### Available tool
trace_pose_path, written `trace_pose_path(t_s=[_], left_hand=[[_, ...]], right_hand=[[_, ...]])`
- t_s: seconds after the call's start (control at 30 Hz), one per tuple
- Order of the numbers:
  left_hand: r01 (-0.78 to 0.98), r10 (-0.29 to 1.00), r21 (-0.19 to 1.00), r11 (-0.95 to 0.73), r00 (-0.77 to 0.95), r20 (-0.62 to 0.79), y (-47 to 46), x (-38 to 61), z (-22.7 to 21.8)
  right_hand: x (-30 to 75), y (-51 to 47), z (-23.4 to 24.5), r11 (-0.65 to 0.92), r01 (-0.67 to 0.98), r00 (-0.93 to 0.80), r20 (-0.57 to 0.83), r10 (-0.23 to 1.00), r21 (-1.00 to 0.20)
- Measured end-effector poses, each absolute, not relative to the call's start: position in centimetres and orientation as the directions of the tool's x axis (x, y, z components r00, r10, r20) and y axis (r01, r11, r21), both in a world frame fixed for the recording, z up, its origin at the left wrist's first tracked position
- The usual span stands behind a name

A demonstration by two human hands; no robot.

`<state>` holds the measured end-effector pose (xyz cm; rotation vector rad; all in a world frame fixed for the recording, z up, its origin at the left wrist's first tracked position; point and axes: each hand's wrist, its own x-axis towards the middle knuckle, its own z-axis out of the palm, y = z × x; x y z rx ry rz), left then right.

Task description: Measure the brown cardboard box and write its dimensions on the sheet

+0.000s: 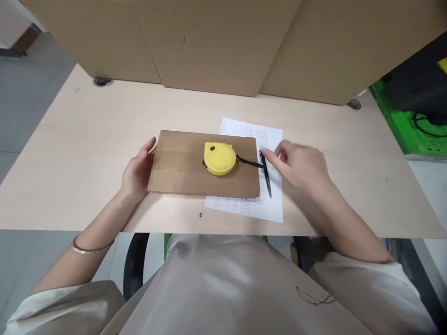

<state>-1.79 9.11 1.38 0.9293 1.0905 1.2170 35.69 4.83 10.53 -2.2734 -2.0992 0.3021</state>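
Note:
A flat brown cardboard box [181, 179] lies on the desk, partly over a printed sheet of paper [275, 204]. On its top rests a small round yellow pouch [220, 159] with a black eye-like spot and a black strap reaching toward the right edge. My left hand [137, 170] is against the box's left side, fingers stretched along it and partly hidden. A dark pen [267, 177] lies on the paper just right of the box. At the pen's upper end is my right hand [300, 163], thumb and index finger apart, other fingers curled; contact cannot be made out.
Tall cardboard panels [209, 46] stand along the back of the pale wooden desk [70, 167]. Cable holes [354, 103] sit near the back corners. A small dark mark [200, 214] shows near the front edge. A green surface [419, 135] with dark equipment is at the right.

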Motion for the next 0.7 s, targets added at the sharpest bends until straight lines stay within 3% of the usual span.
trace_pose_path(t_s=[0.1,0.17,0.27,0.37,0.47,0.53,0.6,0.7], left_hand=[[-0.256,0.996,0.965,0.065,-0.037,-0.077,11.7,-1.5,1.8],[-0.244,0.996,0.969,0.042,-0.061,-0.059,13.3,-1.3,1.8],[-0.223,0.994,0.970,0.097,-0.031,-0.106,14.9,-1.3,1.7],[-0.186,0.991,0.974,0.130,-0.015,-0.135,15.1,-1.6,1.6],[-0.154,0.991,0.980,0.124,-0.038,-0.132,14.5,-1.7,1.5],[-0.132,0.987,0.982,0.138,-0.060,-0.146,13.9,-1.3,1.4],[-0.098,0.982,0.983,0.153,-0.095,-0.162,13.2,-0.5,1.5],[-0.069,0.967,0.984,0.166,-0.184,-0.176,12.0,0.9,2.1]], right_hand=[[32.3,6.1,12.0,0.202,0.931,-0.188,0.077,0.979,-0.305],[29.9,6.8,11.8,0.346,0.884,-0.348,0.051,0.936,-0.314],[28.7,7.2,10.7,0.387,0.858,-0.415,-0.009,0.910,-0.338],[30.9,6.6,9.8,0.297,0.825,-0.309,0.057,0.949,-0.481],[34.4,4.8,8.9,0.047,0.741,0.008,0.078,0.997,-0.670],[35.8,3.2,8.0,-0.141,0.609,0.171,-0.044,0.984,-0.781],[36.1,1.8,7.0,-0.270,0.430,0.204,-0.199,0.959,-0.861],[35.2,0.4,6.0,-0.310,0.200,0.173,-0.278,0.945,-0.929]])
